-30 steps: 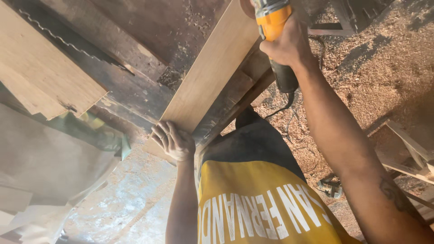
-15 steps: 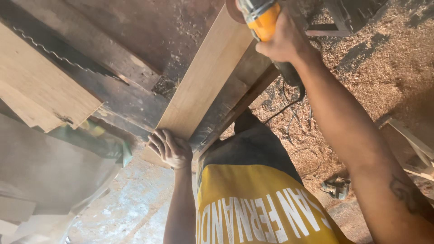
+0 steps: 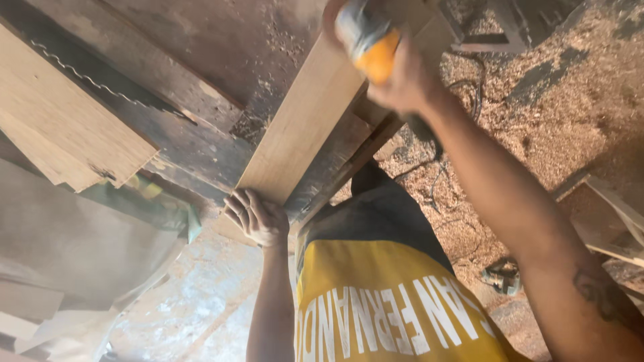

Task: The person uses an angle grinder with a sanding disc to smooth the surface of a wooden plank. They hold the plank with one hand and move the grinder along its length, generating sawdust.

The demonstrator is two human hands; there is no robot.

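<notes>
A long pale wooden plank (image 3: pixel 305 117) lies on a dark workbench (image 3: pixel 201 144), running from the near edge away to the upper right. My left hand (image 3: pixel 256 218) presses on the plank's near end, fingers curled over its edge. My right hand (image 3: pixel 401 79) grips an orange and grey power tool (image 3: pixel 370 41) that sits on the plank's far part. The tool's black cord (image 3: pixel 429 137) hangs below my wrist. My yellow and black shirt fills the lower middle.
A saw blade with teeth (image 3: pixel 100 84) lies on the bench at the left. Stacked pale boards (image 3: pixel 64 127) lie beside it. Sawdust covers the floor (image 3: pixel 570 100) at the right. More boards (image 3: pixel 614 221) lean at the far right.
My right hand has moved the power tool farther along the plank, away from me. My left hand has stayed on the plank's near end.
</notes>
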